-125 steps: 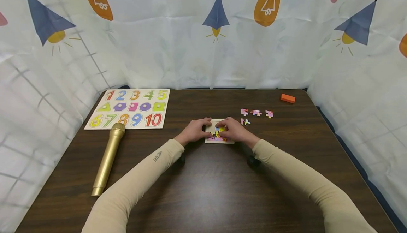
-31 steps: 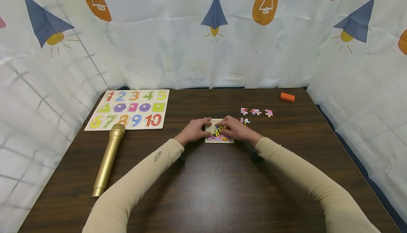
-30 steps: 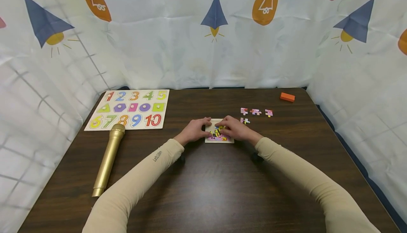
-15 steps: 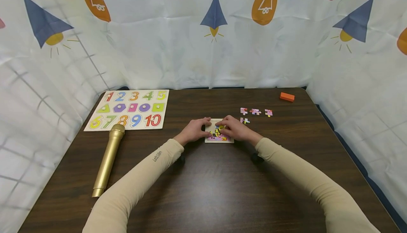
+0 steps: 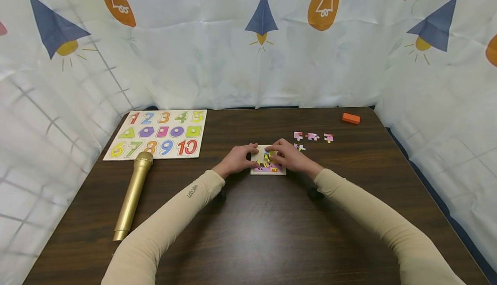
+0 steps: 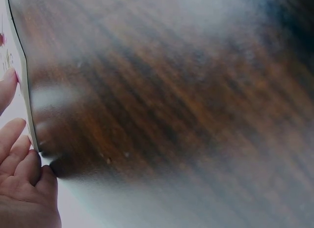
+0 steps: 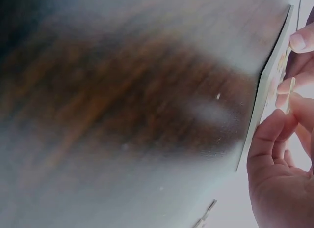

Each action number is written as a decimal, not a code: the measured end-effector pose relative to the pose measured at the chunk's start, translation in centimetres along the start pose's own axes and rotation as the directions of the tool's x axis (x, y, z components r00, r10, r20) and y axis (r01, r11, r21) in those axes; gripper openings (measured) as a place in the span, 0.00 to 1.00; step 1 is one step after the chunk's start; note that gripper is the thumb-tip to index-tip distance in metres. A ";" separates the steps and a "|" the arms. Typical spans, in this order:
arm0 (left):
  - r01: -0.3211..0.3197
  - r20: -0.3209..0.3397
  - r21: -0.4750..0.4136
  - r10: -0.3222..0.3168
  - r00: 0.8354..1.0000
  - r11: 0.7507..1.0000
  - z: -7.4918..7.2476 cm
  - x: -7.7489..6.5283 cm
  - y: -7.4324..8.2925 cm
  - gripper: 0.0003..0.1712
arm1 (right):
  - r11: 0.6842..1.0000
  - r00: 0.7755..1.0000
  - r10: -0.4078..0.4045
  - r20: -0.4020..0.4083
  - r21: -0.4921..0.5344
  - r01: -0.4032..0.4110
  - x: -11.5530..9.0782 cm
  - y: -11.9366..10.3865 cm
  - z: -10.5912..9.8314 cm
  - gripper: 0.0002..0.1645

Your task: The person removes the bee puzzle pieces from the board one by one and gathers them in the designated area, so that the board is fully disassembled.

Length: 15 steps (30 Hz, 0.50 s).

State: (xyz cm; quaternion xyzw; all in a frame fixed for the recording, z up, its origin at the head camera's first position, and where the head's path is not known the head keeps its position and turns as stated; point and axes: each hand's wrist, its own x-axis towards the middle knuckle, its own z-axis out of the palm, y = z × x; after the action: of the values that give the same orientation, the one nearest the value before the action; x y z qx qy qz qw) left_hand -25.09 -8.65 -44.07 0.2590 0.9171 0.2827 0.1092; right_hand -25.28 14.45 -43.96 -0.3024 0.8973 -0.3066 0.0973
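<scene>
Pinches a puzzle piece (image 7: pixel 292 87) in right grip (image 5: pixel 291 157), over the puzzle tray (image 5: pixel 260 153); holds tray edge on table (image 5: pixel 248 237) in left grip (image 5: pixel 237 160). Shows "LetsSlim" on left sleeve (image 5: pixel 176 213), 1–10 on number board (image 5: pixel 155 123).

1. The place looks like a small, curtained-off tabletop booth; whether it stands in a home, a lab or elsewhere cannot be told.
2. Creased white curtains (image 5: pixel 217 64), printed with blue pendant lamps (image 5: pixel 262 14) and orange light bulbs (image 5: pixel 324 3), hang behind and along both sides.
3. A dark wood-grain table (image 5: pixel 252 242) occupies the space between them.
4. A number-and-shape puzzle board (image 5: pixel 155 124), jigsaw pieces (image 5: pixel 312 137), a gold microphone (image 5: pixel 133 198) and an orange block (image 5: pixel 351 118) give it a play-table look.
</scene>
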 end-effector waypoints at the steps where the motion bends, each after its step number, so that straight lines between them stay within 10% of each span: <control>1: 0.002 0.002 -0.001 -0.002 1.000 1.000 0.0 0.0 0.0 0.29 | 1.000 1.000 0.001 -0.002 0.002 -0.001 0.0 0.0 0.0 0.21; 15: 0.008 0.002 -0.002 -0.008 1.000 1.000 0.0 -0.1 0.2 0.30 | 0.991 0.996 0.086 -0.026 0.102 -0.083 -0.3 0.6 -0.2 0.21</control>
State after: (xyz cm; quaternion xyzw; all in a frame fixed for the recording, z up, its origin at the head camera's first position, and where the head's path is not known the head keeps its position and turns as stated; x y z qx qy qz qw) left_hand -24.95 -8.58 -43.95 0.2556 0.9177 0.2829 0.1116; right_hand -25.44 15.07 -44.18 -0.2540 0.8941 -0.3517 0.1116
